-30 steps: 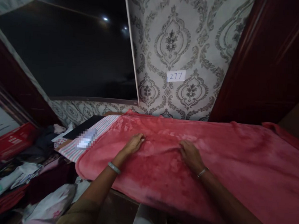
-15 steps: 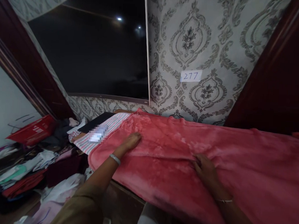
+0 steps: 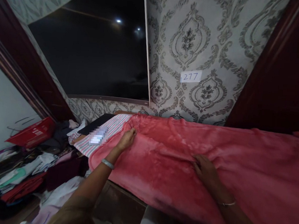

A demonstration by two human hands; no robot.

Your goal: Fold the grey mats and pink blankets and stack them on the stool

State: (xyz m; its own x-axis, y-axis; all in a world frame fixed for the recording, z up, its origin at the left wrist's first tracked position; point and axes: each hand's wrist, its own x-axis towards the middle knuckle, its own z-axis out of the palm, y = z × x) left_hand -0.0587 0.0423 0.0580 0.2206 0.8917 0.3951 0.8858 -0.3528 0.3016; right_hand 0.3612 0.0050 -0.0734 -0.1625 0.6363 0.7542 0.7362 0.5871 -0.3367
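Observation:
A plush red-pink blanket [image 3: 166,179] is spread over a long table or cabinet and hangs over its front edge. My left hand [image 3: 127,139], with a bangle on the wrist, is closed on the blanket near its left end. Further right, my right hand [image 3: 205,168] pinches a raised fold of the same blanket, thumb against fingers. The fold runs as a ridge between both hands. Beyond the blanket's left edge shows a striped cloth [image 3: 84,145], with a blurred-out bright object [image 3: 98,136] lying on it.
A large dark television [image 3: 92,52] hangs on the patterned wall, beside a paper [image 3: 190,76] marked 277. On the left lie heaped clothes [image 3: 23,175] and a red bag [image 3: 33,132]. A dark flat panel [image 3: 96,121] sits behind the striped cloth.
My left hand has moved slightly left and closed on the blanket, lifting a fold beneath it. My right hand stays in nearly the same spot, still pinching.

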